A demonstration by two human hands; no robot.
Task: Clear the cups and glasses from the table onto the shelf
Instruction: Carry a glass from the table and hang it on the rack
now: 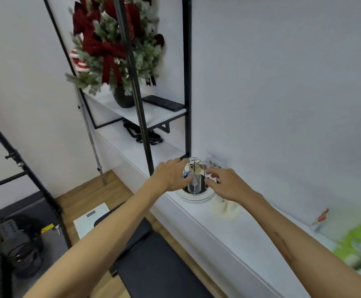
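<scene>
A clear glass point(194, 184) stands upside down on a wire cup rack point(194, 163) that sits on a round white tray point(196, 197) on the low white shelf point(229, 229). My left hand point(171, 176) grips this glass from the left, thumb and fingers around it. A second clear glass point(205, 171) stands on the rack to the right, and my right hand point(224, 186) pinches it near its lower end. Other items on the rack are blurred.
A cream cloth-like object point(224, 209) lies just right of the tray. A QR-code card point(215, 163) leans on the wall behind. Black shelf posts point(187, 82), a decorated plant pot point(123, 97) and a keyboard point(164, 103) are above left. A green bag point(360, 241) lies at far right.
</scene>
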